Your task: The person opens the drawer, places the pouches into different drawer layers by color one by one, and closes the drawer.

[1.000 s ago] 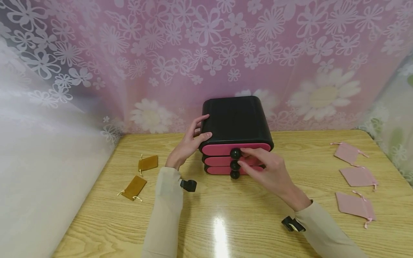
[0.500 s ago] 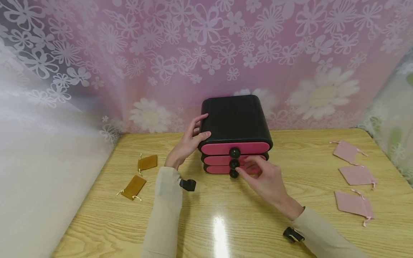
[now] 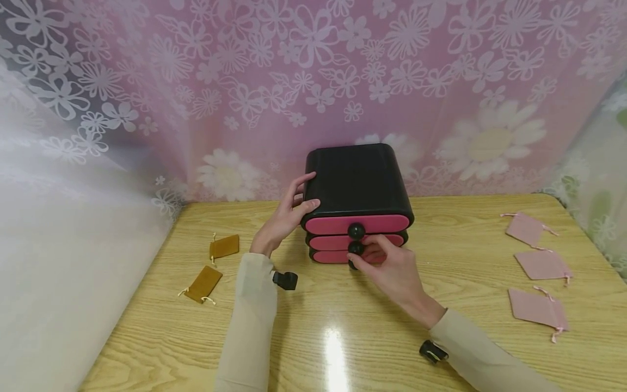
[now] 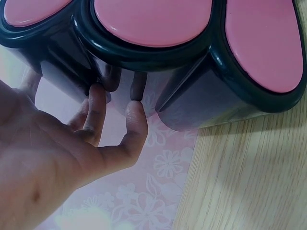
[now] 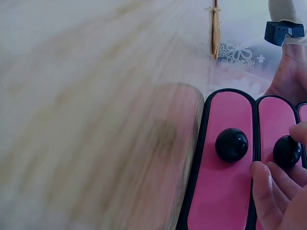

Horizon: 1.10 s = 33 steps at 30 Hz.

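Observation:
A small black chest (image 3: 360,177) with three pink-fronted drawers stands at the back middle of the table. My left hand (image 3: 286,218) rests on its left side, thumb and forefinger at the top edge; in the left wrist view, bent fingers (image 4: 136,115) press against the black side wall. With my right hand (image 3: 399,277) I pinch the round black knob (image 3: 355,248) of the middle drawer (image 3: 329,243). The right wrist view has thumb and fingers about that knob (image 5: 286,152), while the bottom drawer's knob (image 5: 231,144) is untouched. All drawers look closed.
Two brown drawstring pouches (image 3: 224,247) lie on the wooden table (image 3: 313,326) at the left. Several pink items include three drawstring pouches (image 3: 543,265) at the right. A flowered pink curtain (image 3: 274,98) hangs behind the chest.
My right hand has moved down from the top drawer's knob and now holds the middle one. The left hand stays against the chest, and the drawers look unmoved.

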Available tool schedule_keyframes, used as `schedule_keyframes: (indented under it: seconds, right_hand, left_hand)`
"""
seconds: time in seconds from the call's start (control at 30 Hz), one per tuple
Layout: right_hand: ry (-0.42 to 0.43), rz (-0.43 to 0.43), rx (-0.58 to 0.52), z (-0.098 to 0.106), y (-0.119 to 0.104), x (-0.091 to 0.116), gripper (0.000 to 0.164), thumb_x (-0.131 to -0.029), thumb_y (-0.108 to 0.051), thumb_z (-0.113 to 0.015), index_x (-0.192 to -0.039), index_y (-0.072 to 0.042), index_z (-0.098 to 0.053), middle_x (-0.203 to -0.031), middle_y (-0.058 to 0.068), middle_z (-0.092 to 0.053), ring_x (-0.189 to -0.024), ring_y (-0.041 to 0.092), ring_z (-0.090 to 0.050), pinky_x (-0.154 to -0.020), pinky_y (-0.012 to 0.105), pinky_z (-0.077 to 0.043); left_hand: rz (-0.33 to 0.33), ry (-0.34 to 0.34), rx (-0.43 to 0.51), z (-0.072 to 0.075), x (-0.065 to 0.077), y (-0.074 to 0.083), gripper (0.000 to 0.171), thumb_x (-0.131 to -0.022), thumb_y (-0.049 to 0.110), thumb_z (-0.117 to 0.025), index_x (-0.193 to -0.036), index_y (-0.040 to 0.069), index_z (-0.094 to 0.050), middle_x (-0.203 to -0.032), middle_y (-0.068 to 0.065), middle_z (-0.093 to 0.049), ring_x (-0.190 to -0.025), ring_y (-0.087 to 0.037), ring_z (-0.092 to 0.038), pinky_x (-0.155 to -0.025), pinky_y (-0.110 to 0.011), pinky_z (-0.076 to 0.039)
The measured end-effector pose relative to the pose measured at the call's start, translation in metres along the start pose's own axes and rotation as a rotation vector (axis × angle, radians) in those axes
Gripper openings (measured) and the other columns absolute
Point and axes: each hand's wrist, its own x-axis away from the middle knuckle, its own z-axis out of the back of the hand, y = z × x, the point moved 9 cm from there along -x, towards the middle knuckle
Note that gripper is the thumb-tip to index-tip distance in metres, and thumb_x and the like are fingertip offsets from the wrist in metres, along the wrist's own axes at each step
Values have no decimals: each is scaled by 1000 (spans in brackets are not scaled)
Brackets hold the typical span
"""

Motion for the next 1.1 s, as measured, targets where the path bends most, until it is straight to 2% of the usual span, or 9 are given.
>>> schedule_keyframes:
  seconds: [0.23, 0.57, 0.87, 1.1]
  right_hand:
    - [-10, 5, -12, -2, -2, 0, 31, -79, -14, -88, -104, -9, -70, -82, 1, -77, -69, 11, -75, -67, 18, -58]
    - [-34, -3, -15, -1, -3, 2, 29, -79, -15, -89, -102, -11, -72, -82, -1, -76, -68, 6, -72, -67, 10, -54]
    - [-61, 48, -37, 3, -8, 9, 26, -78, -12, -89, -97, -12, -71, -80, -2, -76, -66, 6, -72, -60, 27, -59]
    - [-94, 91, -43, 4, -13, 15, 27, -77, -10, -89, -97, -13, -71, -83, -2, -77, -68, 4, -72, -59, 30, -59]
  left_hand:
    - [2, -3, -4, 0, 1, 0, 58, -104, 33, -58, -151, 54, -32, -159, -5, -30, -145, -32, -38, -117, -60, -36]
    - [13, -1, -11, 1, 1, -2, 58, -103, 36, -58, -151, 56, -32, -160, -3, -28, -147, -32, -36, -118, -61, -35]
    - [12, -4, -14, 1, 0, -2, 57, -103, 37, -58, -150, 58, -32, -162, -3, -25, -150, -33, -33, -118, -62, -34]
    - [23, -2, -10, 2, 2, -2, 57, -103, 38, -59, -150, 57, -32, -162, -2, -25, -149, -32, -33, -118, -62, -34]
